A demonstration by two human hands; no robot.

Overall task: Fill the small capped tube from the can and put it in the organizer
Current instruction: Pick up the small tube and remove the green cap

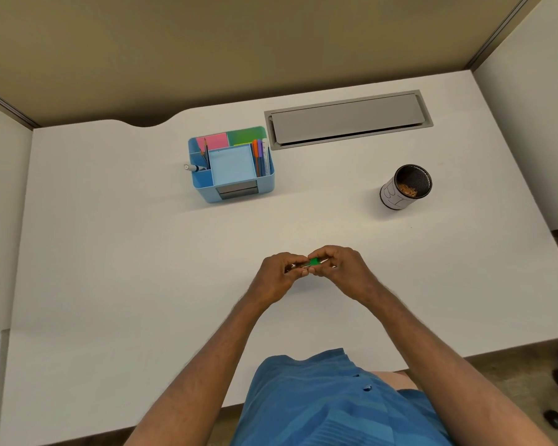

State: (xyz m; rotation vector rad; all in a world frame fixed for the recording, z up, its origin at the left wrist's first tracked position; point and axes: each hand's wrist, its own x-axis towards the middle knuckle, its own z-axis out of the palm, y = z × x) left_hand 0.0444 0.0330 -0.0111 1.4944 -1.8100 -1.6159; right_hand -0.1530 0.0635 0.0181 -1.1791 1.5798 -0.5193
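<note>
Both hands meet over the middle of the white desk [126, 252]. My left hand [279, 273] pinches the clear body of a small tube [298, 264], which lies roughly level. My right hand [339, 268] has its fingertips on the tube's green cap [314, 261]. Most of the tube is hidden by fingers. The can [405, 186], dark mesh inside with a white label, stands upright at the right and holds small orange-brown pieces. The blue organizer [232, 164] sits further back at centre-left, with several compartments.
The organizer holds pink and green sticky notes, pencils, orange and purple pens and a marker sticking out on its left. A grey cable hatch [348, 119] is set into the desk behind it. Partition walls enclose the desk at the back and sides.
</note>
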